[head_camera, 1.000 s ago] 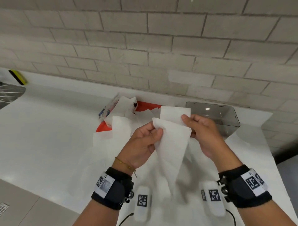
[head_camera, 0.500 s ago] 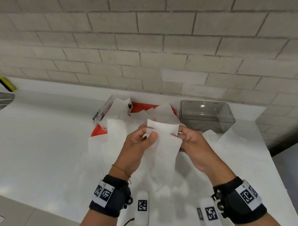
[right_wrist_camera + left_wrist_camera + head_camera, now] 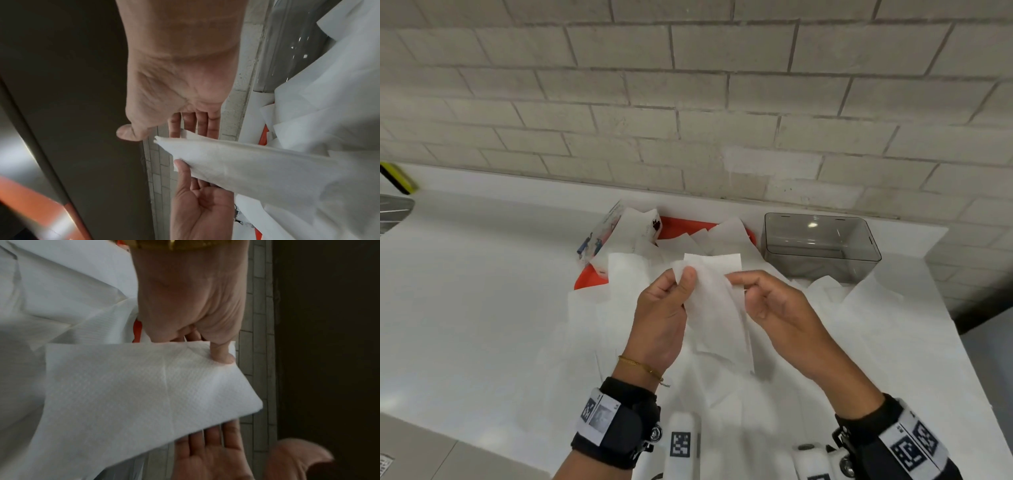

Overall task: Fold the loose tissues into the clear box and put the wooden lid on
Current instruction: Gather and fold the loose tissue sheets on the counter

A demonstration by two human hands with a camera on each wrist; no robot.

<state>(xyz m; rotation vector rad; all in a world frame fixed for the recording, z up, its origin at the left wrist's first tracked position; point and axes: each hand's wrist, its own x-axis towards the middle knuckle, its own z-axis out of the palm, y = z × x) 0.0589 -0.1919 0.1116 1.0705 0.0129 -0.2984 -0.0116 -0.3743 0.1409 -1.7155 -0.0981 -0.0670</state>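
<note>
Since a second ago both hands have been lowered slightly and brought closer together, and the held tissue is now narrower. White tabletop (image 3: 465, 308) is covered in the middle by loose tissues (image 3: 619, 308), spread flat over an orange tray (image 3: 589, 279) by the brick wall. Clear box (image 3: 822, 246) is seen at the back right, upright, just beside the tissues (wooden lid not in view). Tissue (image 3: 714, 308) is held above the pile, hanging down. Left hand (image 3: 659, 322) is pinching its top left edge with thumb over fingers. Right hand (image 3: 777, 308) has straight fingers behind the right edge; whether the thumb is clamping it cannot be told.
</note>
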